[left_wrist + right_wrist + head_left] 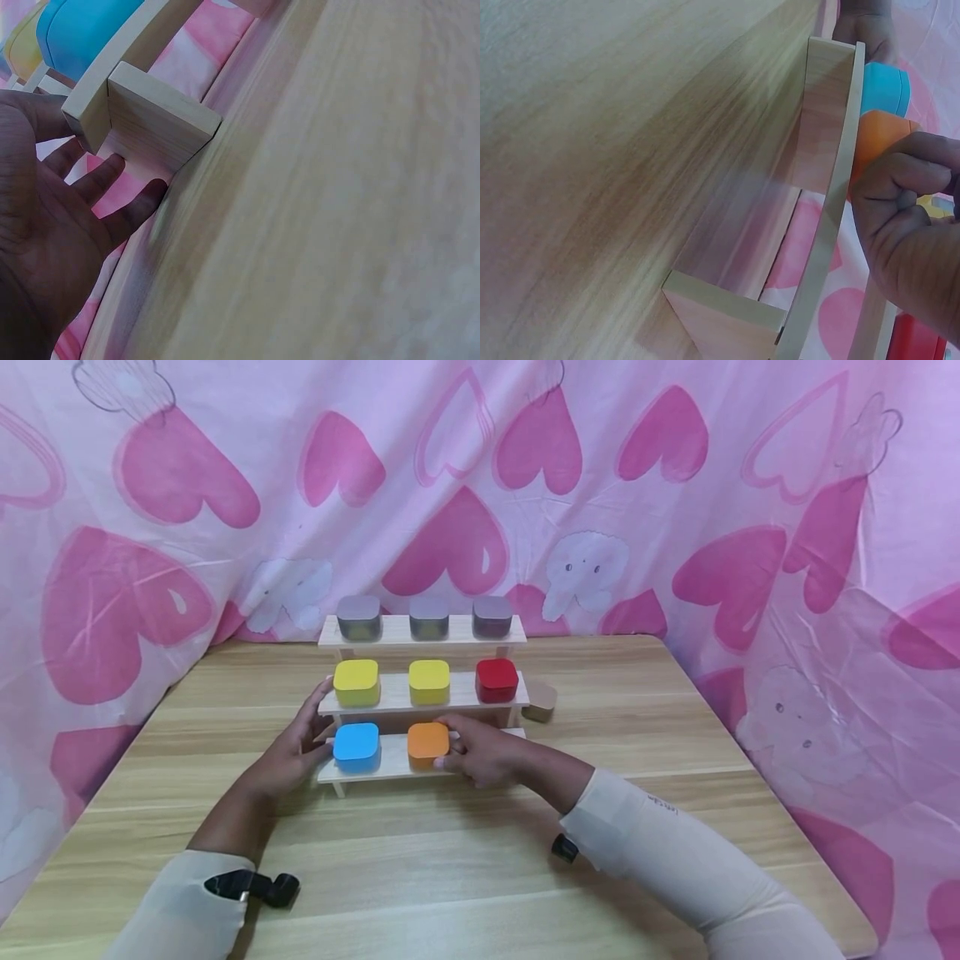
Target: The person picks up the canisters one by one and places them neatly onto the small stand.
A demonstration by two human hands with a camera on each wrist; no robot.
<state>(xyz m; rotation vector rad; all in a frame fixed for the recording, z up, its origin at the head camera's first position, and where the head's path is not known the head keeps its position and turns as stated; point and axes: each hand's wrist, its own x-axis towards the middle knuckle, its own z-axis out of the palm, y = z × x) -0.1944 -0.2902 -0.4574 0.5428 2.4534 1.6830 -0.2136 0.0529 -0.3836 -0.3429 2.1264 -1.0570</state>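
Note:
A three-tier wooden display rack (390, 768) stands on the table, carrying small rounded-square boxes. At the front tier, my right hand (483, 752) pinches the orange box (428, 745) from its right side, thumb in front and finger behind. Left of it on the same tier sits a blue box (357, 747). My left hand (60, 195) rests against the rack's left end, its thumb at the front shelf and its other fingers spread beside the support. Two yellow boxes, left (357, 683) and centre (429, 682), and a red box (497, 681) occupy the middle tier.
Three grey boxes (429, 618) stand on the top tier. A brown rounded box (540, 702) lies on the wooden table (480, 868) just right of the rack. Behind and at the sides hangs a pink curtain (450, 435) with hearts.

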